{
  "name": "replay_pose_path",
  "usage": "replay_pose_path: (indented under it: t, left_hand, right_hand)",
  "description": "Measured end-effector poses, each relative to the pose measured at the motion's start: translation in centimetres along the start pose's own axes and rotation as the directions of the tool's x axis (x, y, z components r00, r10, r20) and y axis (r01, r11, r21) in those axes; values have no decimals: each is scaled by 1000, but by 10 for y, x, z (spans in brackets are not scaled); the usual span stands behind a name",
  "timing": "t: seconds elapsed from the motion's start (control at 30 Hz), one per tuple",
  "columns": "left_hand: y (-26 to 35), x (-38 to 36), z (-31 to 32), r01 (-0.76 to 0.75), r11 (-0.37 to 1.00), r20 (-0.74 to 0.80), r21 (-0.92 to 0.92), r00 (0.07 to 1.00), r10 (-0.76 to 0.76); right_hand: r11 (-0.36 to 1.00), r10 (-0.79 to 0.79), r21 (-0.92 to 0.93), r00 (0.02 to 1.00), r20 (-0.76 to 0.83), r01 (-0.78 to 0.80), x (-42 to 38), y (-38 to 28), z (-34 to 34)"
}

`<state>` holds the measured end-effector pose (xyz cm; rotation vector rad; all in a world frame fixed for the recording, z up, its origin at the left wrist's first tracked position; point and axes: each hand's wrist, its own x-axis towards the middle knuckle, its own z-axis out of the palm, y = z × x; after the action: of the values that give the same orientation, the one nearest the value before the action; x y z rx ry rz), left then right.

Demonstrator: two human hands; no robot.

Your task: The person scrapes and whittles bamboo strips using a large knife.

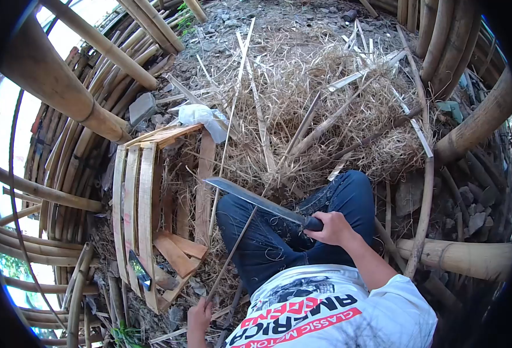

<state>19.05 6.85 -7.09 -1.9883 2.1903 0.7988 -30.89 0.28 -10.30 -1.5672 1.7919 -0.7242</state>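
My right hand (332, 228) is closed around the dark handle of a long knife (261, 202), whose blade points to the upper left over my legs. Lower down, my left hand (199, 316) grips the near end of a thin brown stick (231, 252). The stick runs up and to the right, and its far end meets or passes under the blade; which of these I cannot tell. Dark trousers (348, 200) cover my bent legs beneath the blade.
A wooden slatted crate (147, 203) stands to the left, with a phone (139, 270) on its slats and a white plastic bag (201, 118) near its top. Shavings (302, 81) and bamboo strips cover the ground ahead. Thick bamboo poles (470, 258) flank both sides.
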Motion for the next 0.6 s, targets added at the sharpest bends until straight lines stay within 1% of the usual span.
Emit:
replay_pose_path:
  t: [0.03, 0.07, 0.1, 0.13, 0.2, 0.23, 0.27, 0.3, 0.33, 0.37, 0.4, 0.43, 0.47, 0.5, 0.53, 0.57, 0.6]
  left_hand:
    - [-11, -2, 1, 6, 1000, -13, -19, 1000, -6]
    - [-21, -3, 1, 12, 999, -29, -40, 999, -13]
    - [-27, -2, -3, 40, 999, -26, -30, 999, -41]
    - [-37, -5, -8, 48, 998, -28, -32, 998, -49]
    - [-58, -13, -11, 203, 979, 21, 30, 979, -204]
    - [-76, -16, -9, 213, 977, 8, 14, 977, -213]
    - [-100, -21, -6, 146, 988, 35, 58, 988, -148]
    - [-104, -22, -12, 75, 991, 72, 108, 994, -83]
    - [-108, -23, -15, 76, 991, 75, 111, 994, -85]
    - [-112, -23, -19, 101, 989, 50, 106, 993, -107]
    - [-108, -24, -24, 128, 987, 27, 99, 991, -131]
    - [-105, -22, -27, 99, 984, 46, 149, 993, -107]
    - [-99, -23, -28, 103, 983, 51, 152, 992, -112]
    - [-62, -16, -40, 171, 960, 112, 223, 974, -199]
    - [-41, -13, -45, 231, 927, 166, 296, 943, -288]
    - [-40, -10, -40, 221, 935, 221, 277, 932, -286]
    - [-29, -7, -39, 222, 935, 218, 278, 933, -286]
  right_hand:
    - [1000, 3, 1, 1000, 0, -3, 0, -2, -3]
    - [999, 28, 43, 1000, 14, -28, 2, -5, -7]
    - [995, 50, 85, 998, 32, -52, 3, -6, -9]
    - [995, 45, 86, 998, 39, -49, 2, -5, -9]
    - [999, 6, 36, 998, -68, -3, 2, 1, -12]
    - [999, -5, 43, 996, -93, 9, 2, 5, -14]
    - [999, -20, 39, 996, -90, 23, 3, 8, -18]
    - [997, 30, 71, 995, -90, -23, 0, 9, -20]
    - [992, 86, 104, 992, -89, -77, -3, 10, -22]
    - [989, 95, 120, 990, -105, -83, -4, 11, -24]
    - [988, 103, 122, 990, -101, -90, -4, 14, -26]
    - [982, 126, 157, 986, -108, -109, -4, 16, -26]
    - [974, 147, 192, 982, -116, -123, -2, 19, -26]
    - [969, 159, 211, 980, -122, -131, -1, 21, -26]
    - [967, 164, 213, 979, -120, -136, -1, 22, -25]
    - [958, 189, 244, 974, -127, -154, 0, 24, -25]
    - [947, 212, 274, 968, -134, -169, 2, 25, -25]
